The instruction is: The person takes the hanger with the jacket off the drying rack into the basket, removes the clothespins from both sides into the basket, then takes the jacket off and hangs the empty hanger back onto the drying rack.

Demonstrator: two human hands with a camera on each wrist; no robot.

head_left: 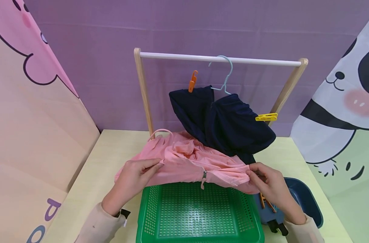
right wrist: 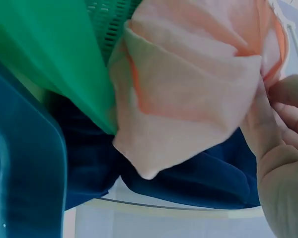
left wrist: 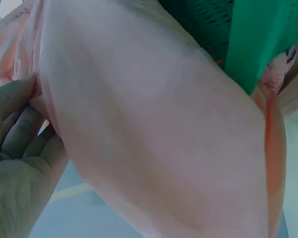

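Observation:
A thin pink zip-up jacket [head_left: 178,172] is stretched between both hands, over the far edge of a green basket [head_left: 199,233]. My left hand [head_left: 136,175] pinches its edge on the left between thumb and fingers. On the right, my right hand [head_left: 271,185] pinches the other side near the zip. The zip slider [head_left: 204,174] hangs at the middle of the near edge, and folds bunch up behind it. In the left wrist view a broad smooth panel of the jacket [left wrist: 154,119] hangs beside the fingers. The right wrist view has a folded corner of it [right wrist: 188,99] hanging down.
Behind the jacket, a navy garment [head_left: 233,125] hangs on a light blue hanger [head_left: 225,79] from a white rail [head_left: 184,57]. An orange clip [head_left: 192,81] and a yellow clip [head_left: 266,117] are on it. A dark blue tub [head_left: 307,195] stands right of the basket.

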